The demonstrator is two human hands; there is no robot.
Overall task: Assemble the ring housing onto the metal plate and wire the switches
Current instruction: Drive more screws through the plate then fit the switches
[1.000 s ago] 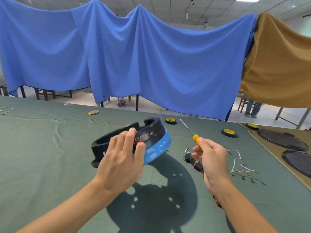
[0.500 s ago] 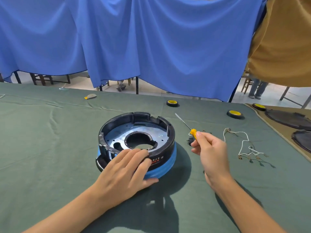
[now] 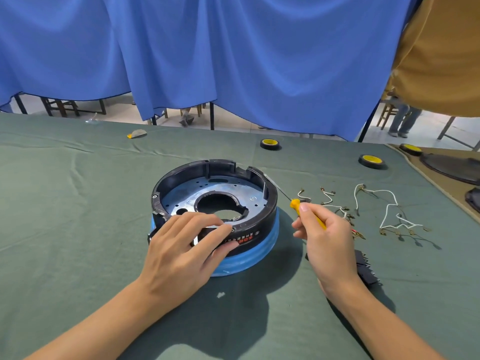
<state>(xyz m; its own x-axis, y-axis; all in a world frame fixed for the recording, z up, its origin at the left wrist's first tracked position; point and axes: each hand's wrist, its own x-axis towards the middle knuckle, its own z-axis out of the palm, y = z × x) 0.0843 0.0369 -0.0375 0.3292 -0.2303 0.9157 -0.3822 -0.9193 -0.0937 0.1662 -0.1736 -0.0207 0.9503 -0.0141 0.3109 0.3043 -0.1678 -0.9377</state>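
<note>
The black ring housing (image 3: 270, 203) lies flat on the green cloth, its lower edge wrapped in a blue band (image 3: 259, 253). Inside it sits the metal plate (image 3: 233, 190) with a large centre hole. My left hand (image 3: 179, 253) holds the near rim, fingers lying over the top and thumb on the outer wall. My right hand (image 3: 327, 240) grips a yellow-handled screwdriver (image 3: 296, 203) just right of the housing, its thin shaft pointing up-left past the rim. White wires with terminals (image 3: 389, 211) lie to the right. Black switches (image 3: 366, 268) lie partly behind my right wrist.
Three yellow-cored tape rolls (image 3: 270, 144) (image 3: 371, 161) (image 3: 410, 149) sit along the far side of the table. Black round covers (image 3: 454, 165) rest on a brown cloth at the right edge. A small grey and yellow object (image 3: 136, 133) lies far left. Blue drapes hang behind.
The housing was lifted and tilted in my left hand a second ago; it now lies flat on the cloth. My right hand kept the screwdriver beside it.
</note>
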